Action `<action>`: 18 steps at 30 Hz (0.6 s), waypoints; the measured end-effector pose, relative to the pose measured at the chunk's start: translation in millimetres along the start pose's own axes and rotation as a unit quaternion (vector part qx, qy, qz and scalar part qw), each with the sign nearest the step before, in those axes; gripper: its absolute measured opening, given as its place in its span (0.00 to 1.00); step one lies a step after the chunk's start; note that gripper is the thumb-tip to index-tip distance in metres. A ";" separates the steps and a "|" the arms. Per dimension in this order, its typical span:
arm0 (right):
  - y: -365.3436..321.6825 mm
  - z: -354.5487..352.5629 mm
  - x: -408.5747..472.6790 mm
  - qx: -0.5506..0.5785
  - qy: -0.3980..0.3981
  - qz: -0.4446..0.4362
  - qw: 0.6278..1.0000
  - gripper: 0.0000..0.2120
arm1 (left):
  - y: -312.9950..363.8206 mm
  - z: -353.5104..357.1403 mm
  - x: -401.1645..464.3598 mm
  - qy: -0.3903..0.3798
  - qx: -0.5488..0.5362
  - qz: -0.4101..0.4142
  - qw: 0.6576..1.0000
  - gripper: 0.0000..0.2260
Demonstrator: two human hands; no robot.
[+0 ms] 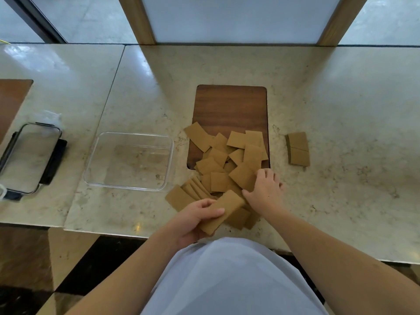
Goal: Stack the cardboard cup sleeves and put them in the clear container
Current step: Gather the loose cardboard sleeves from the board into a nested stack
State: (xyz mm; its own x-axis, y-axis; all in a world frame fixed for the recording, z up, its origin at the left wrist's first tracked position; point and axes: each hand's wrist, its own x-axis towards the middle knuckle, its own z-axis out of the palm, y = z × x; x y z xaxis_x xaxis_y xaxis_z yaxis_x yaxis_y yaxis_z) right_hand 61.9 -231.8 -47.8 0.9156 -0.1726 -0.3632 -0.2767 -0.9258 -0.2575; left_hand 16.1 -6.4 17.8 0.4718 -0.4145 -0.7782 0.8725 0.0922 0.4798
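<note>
left hand (196, 220) has its fingers curled round a small stack of sleeves (223, 210) near the table edge, right hand (264, 189) rests loose-fingered on the loose sleeve pile (229, 164), clear container (130, 161) just left, nothing in it.

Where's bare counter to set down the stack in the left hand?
Bare marble lies between the dark wooden board and the separate pair of brown cardboard sleeves at right, and further right of that pair. The clear plastic container is empty. It is crowded where the loose pile of brown sleeves spreads under the right hand and beside the left hand.
</note>
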 end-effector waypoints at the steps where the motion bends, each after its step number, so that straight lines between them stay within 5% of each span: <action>1: 0.8 -0.8 -0.2 0.009 0.005 0.001 1.000 0.34 | -1.7 1.1 -2.7 0.005 0.000 -0.003 1.000 0.24; 7: 0.2 -21.8 -16.6 0.248 0.035 -0.024 0.968 0.35 | -11.0 0.2 -13.0 0.043 -0.049 0.009 0.998 0.06; 10: -1.2 -37.6 -35.0 0.342 -0.041 -0.006 0.939 0.34 | -10.7 2.7 -15.8 0.031 -0.070 0.001 0.997 0.09; 13: -0.7 -43.4 -54.0 0.440 -0.146 0.024 0.886 0.22 | -11.1 10.6 -15.2 0.057 0.009 0.013 0.998 0.10; 18: -3.3 -53.8 -79.4 0.554 -0.134 0.108 0.815 0.18 | -11.8 15.8 -14.0 0.084 0.080 0.033 0.993 0.14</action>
State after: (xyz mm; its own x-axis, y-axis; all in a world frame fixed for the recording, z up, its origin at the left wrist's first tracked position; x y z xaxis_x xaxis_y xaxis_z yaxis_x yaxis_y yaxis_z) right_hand 5.7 -233.1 30.0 0.7548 -0.0742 -0.6517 -0.6527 0.0138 -0.7575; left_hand -2.8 -16.0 29.4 0.5536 -0.2544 -0.7930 0.8140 -0.0359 0.5798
